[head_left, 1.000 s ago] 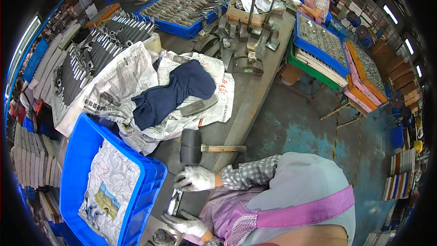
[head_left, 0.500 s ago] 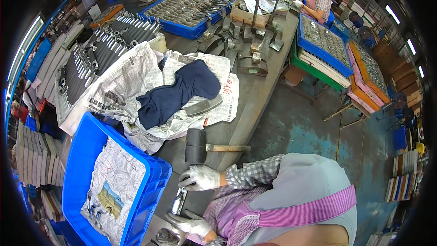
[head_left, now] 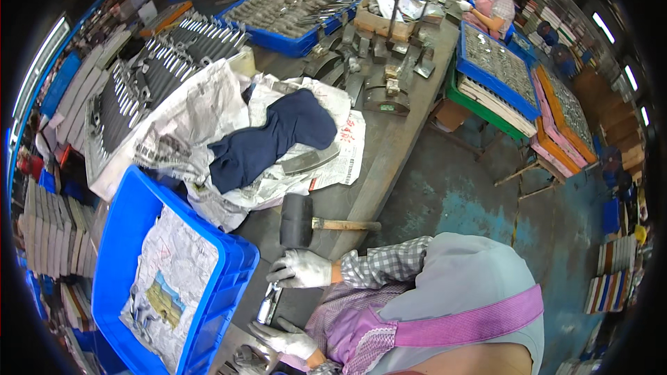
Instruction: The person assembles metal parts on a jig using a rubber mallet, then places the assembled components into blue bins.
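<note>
Showing at seven o'clock in the head view, a metal piece [head_left: 265,310] has its upper end in the nearly closed grip of the right hand [head_left: 303,269]; the left hand [head_left: 286,340] keeps a parted grip beside its lower end, contact unclear. A mallet [head_left: 297,221] lies at the right hand's twelve o'clock.

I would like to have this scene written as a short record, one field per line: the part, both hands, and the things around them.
Part: shiny metal, between the hands
Right hand: white glove, fingers at the part's upper end; grip unclear
Left hand: white glove, fingers spread near the part's lower end; contact unclear
Mallet: black head, wooden handle, on the table
Bin: blue, holding paper and metal pieces
Cloth: dark blue, on newspaper
</note>
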`<state>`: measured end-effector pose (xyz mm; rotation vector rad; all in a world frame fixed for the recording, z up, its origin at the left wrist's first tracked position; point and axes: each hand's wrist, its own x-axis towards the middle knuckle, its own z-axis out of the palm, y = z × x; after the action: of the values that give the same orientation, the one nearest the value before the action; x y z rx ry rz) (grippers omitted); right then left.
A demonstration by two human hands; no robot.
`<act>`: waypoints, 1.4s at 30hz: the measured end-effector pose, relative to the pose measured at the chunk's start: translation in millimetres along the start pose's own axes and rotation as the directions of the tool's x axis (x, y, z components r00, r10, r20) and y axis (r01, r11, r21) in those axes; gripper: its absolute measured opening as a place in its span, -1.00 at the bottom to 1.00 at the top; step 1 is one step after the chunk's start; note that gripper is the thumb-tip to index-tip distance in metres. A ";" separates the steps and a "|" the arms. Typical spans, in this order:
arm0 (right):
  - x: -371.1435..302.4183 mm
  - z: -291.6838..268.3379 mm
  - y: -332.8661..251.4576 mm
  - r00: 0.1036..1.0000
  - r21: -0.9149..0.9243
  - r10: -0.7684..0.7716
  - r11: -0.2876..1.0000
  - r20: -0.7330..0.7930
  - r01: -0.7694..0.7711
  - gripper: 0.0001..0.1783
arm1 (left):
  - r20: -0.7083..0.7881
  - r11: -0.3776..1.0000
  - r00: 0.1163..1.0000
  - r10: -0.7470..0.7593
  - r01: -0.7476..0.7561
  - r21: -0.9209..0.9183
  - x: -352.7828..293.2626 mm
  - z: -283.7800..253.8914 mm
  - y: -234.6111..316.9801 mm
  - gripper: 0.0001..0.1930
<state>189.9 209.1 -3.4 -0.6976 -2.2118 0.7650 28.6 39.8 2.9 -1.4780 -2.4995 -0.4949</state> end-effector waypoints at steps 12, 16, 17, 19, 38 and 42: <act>18.6 -16.8 -0.4 0.993 -0.038 0.095 0.994 -0.076 -0.098 -0.75 | 0.023 0.966 1.000 -0.018 0.024 -0.257 23.1 -6.1 12.2 -0.34; 19.0 -8.9 -2.1 0.992 0.039 0.104 0.994 -0.071 -0.102 -0.74 | -0.029 0.921 0.994 -0.102 0.083 -0.382 15.2 -3.3 2.9 -0.33; 21.1 -9.1 -2.4 0.996 0.001 0.073 0.997 -0.044 -0.073 -0.74 | 0.006 0.944 0.996 -0.093 0.090 -0.318 17.1 -2.0 5.5 -0.33; 19.6 -9.8 -2.8 0.999 -0.040 0.047 0.998 -0.008 -0.047 -0.73 | 0.031 0.969 0.997 -0.074 0.079 -0.235 17.8 -0.7 9.0 -0.34; -30.8 -109.7 28.4 0.955 -0.625 0.196 0.723 -0.222 -0.294 -0.60 | 0.016 0.965 0.997 -0.072 0.074 -0.251 23.7 -11.9 11.1 -0.32; -13.6 -112.1 20.7 0.816 -0.436 0.565 0.709 -0.119 -0.555 -0.62 | 0.046 0.971 0.994 -0.099 0.106 -0.214 20.4 -8.1 11.6 -0.28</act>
<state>286.7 249.8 43.0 -1.6667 -2.2266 0.5199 28.9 58.4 19.3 -1.4453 -2.6301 -0.7889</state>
